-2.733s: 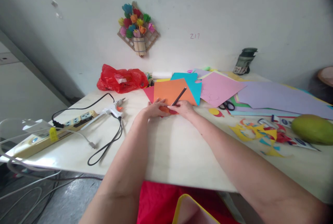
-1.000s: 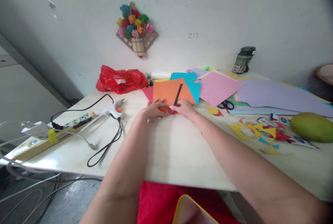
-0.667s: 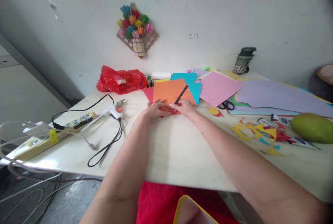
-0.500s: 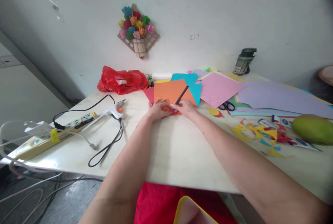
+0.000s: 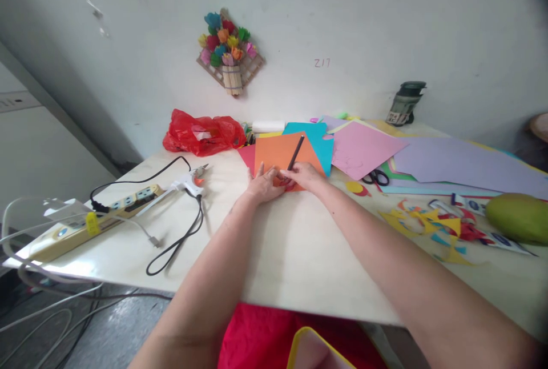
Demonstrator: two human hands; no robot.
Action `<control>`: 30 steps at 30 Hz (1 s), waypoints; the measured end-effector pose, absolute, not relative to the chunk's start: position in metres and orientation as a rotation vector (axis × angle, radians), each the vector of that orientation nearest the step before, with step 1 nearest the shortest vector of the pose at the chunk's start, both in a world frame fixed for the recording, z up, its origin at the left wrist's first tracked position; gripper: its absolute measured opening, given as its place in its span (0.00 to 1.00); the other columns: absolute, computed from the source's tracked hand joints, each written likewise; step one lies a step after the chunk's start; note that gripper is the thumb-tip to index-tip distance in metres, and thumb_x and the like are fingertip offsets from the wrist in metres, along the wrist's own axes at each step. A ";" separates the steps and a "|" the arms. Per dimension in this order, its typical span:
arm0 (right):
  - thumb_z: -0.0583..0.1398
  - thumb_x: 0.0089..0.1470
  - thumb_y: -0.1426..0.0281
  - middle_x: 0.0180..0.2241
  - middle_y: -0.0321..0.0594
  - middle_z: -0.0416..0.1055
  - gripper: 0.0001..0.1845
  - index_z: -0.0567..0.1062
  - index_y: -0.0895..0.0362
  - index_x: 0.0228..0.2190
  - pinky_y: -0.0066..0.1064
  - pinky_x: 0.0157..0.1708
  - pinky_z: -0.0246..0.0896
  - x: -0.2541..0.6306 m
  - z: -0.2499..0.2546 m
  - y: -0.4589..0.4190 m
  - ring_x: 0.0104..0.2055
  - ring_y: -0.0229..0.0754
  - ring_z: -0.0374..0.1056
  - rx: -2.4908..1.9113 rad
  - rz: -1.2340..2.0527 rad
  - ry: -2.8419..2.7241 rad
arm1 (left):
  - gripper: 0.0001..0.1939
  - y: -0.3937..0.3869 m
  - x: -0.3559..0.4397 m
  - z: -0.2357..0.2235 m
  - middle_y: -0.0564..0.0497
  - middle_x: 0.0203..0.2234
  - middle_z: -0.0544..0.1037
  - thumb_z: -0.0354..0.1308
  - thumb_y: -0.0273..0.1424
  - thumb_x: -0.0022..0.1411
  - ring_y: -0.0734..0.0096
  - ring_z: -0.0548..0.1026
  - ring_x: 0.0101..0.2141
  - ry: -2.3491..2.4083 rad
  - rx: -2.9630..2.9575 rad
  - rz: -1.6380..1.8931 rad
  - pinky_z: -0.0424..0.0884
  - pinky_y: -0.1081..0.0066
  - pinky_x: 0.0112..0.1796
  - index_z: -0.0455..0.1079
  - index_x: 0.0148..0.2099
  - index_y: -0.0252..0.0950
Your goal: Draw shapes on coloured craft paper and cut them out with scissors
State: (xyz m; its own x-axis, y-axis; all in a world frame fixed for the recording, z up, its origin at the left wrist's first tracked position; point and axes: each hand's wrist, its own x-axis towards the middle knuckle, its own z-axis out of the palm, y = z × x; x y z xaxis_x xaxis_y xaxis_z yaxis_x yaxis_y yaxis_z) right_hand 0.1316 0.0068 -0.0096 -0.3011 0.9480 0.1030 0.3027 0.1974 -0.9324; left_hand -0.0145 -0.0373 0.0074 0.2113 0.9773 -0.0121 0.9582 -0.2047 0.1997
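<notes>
My right hand (image 5: 306, 176) pinches a dark pencil (image 5: 295, 153), which leans with its upper end pointing away from me. Its lower tip is hidden by the fingers, close to the orange paper (image 5: 276, 149). On the paper's near edge lies my left hand (image 5: 264, 185), fingers spread and pressing down beside the right one. A small red piece shows between the two hands, too covered to make out. Under the orange sheet, a red sheet (image 5: 245, 156) and a blue sheet (image 5: 323, 149) stick out.
Black-handled scissors (image 5: 377, 177), a pink sheet (image 5: 366, 149), yellow scraps (image 5: 432, 223) and a green mango (image 5: 520, 217) lie to the right. On the left are a glue gun (image 5: 190, 180), a power strip (image 5: 128, 203) and a red plastic bag (image 5: 201, 135). A bottle (image 5: 405, 103) stands behind.
The pencil has tilted more upright, its upper end swinging left. My left hand has shifted slightly right, nearer the right hand. The view has moved a little.
</notes>
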 end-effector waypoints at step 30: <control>0.62 0.46 0.60 0.26 0.39 0.76 0.11 0.78 0.55 0.27 0.29 0.32 0.67 0.132 -0.013 -0.006 0.32 0.41 0.73 -1.191 0.719 -1.926 | 0.43 -0.053 -0.002 0.010 0.44 0.64 0.37 0.30 0.57 0.54 0.46 0.34 0.62 2.224 2.006 -0.103 0.37 0.35 0.52 0.41 0.66 0.39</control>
State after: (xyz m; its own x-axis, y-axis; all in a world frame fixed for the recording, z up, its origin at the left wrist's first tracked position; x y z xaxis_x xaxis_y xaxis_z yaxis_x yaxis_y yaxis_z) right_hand 0.1316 -0.0055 -0.0135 -0.2887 0.9090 0.3006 0.4900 0.4100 -0.7693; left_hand -0.0016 -0.0528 0.0105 -0.0984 0.9833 -0.1529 0.9932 0.1065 0.0459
